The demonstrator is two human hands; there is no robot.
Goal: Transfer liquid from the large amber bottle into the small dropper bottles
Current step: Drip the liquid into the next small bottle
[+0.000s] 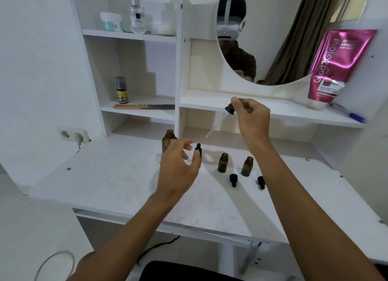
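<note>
The large amber bottle (168, 139) stands uncapped on the white desk (117, 182), partly hidden behind my left hand (178, 167). That hand hovers open in front of it, fingers spread, beside a small bottle with a black dropper cap (198, 149). My right hand (251, 117) is raised above the desk, pinching the black bulb of a long glass dropper (218, 122) whose blurred tube slants down to the left. Two small open amber bottles (223, 162) (247, 166) stand in the middle, with two black dropper caps (233, 179) (261, 182) lying in front of them.
Shelves rise behind the desk: a comb (143, 106) and a small can (121, 90) on the left, jars and a perfume bottle (137, 11) higher up. A pink tube (333, 66), a pen (348, 113) and a round mirror (273, 34) are at the right. A wall socket (74, 135) sits left.
</note>
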